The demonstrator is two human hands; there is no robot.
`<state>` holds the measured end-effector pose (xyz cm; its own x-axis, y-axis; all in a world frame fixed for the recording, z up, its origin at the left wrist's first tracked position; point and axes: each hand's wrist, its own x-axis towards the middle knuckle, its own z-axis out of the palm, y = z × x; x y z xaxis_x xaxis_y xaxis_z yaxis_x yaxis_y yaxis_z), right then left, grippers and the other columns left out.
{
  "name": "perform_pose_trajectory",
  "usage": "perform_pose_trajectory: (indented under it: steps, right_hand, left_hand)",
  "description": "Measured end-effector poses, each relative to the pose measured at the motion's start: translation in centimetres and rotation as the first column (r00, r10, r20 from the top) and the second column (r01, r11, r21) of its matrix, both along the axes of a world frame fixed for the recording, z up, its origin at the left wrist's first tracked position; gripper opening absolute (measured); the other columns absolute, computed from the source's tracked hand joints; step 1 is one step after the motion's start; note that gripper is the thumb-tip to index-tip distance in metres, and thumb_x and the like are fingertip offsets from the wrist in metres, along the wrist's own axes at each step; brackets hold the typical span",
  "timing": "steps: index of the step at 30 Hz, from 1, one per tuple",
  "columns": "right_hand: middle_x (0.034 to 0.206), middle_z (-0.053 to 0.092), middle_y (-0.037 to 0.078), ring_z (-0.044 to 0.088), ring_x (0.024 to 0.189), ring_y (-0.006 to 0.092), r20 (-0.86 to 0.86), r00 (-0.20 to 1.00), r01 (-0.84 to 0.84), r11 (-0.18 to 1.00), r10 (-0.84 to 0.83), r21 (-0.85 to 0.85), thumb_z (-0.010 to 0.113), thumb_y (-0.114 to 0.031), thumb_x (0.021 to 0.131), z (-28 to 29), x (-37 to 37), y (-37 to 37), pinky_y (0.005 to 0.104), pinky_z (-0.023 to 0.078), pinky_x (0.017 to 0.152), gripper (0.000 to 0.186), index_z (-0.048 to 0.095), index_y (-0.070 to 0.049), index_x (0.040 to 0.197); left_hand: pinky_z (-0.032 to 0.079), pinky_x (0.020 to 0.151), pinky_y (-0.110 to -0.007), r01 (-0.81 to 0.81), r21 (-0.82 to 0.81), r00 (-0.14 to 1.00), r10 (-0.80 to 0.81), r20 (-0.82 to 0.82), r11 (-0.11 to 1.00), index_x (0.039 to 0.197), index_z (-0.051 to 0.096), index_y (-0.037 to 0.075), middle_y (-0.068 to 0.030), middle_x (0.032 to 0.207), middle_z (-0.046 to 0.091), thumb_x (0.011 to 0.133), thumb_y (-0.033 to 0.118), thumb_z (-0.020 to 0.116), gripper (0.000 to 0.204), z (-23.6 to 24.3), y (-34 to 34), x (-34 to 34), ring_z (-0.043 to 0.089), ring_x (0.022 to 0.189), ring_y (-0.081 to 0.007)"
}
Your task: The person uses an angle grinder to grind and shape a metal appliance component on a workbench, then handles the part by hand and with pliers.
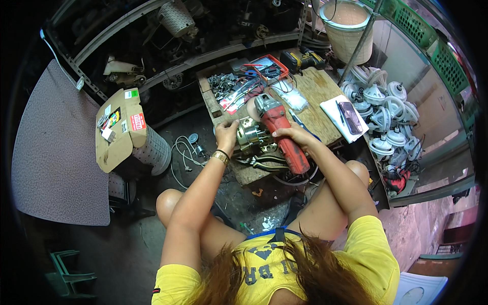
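Well off to the left of my left hand (227, 134) stands a grey speckled panel (61, 147). Nearer to that hand, a flattened cardboard box (113, 145) with colored labels lies on a pale perforated drum (158, 152), and a pale cord (178, 152) loops on the floor just left of my wrist. I wear a gold watch (220, 156) on that wrist. My left fingers are closed on the left edge of a metal part (248, 135), which sits between my two hands at the near end of the wooden table (325, 84). It is squat and rounded, shiny brass-gold to silver, with openings in its side and a flat plate on top; its right side is partly hidden. Beyond my left hand lies a heap of small metal hardware (223, 89). Just below the part, on my side, are pliers (269, 165) with dark and yellowish-green handles. My right hand (295, 135) is wrapped around the body of a scuffed red angle grinder (288, 145); its grey head points away from me, a pale disc at its left. Right of that hand, a dark phone (351, 118) rests on white paper (333, 108), and farther right sit piled whitish plastic parts (386, 117).
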<state>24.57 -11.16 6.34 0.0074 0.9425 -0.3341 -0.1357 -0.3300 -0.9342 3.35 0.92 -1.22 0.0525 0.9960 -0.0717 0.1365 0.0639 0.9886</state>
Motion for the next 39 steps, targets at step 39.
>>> perform_pose_trajectory:
  steps: [39]
  right_hand:
    - [0.088, 0.061, 0.008, 0.061, 0.067, 0.0159, 0.014, 1.0, 0.001, 1.0, -0.001, 0.017, 0.076, -0.019, 0.071, 0.0, 0.5, 0.3, 0.0311, 0.053, 0.057, 0.051, 0.053, -0.004, 0.114]
  left_hand:
    - [0.049, 0.07, -0.027, 0.008, 0.029, 0.999, -0.006, -0.054, 1.0, 0.097, 0.066, -0.004, -0.0094, 0.088, 0.068, 0.083, 0.013, 0.07, 0.023, 1.1, -0.5, -0.1, 0.061, 0.077, -0.013]
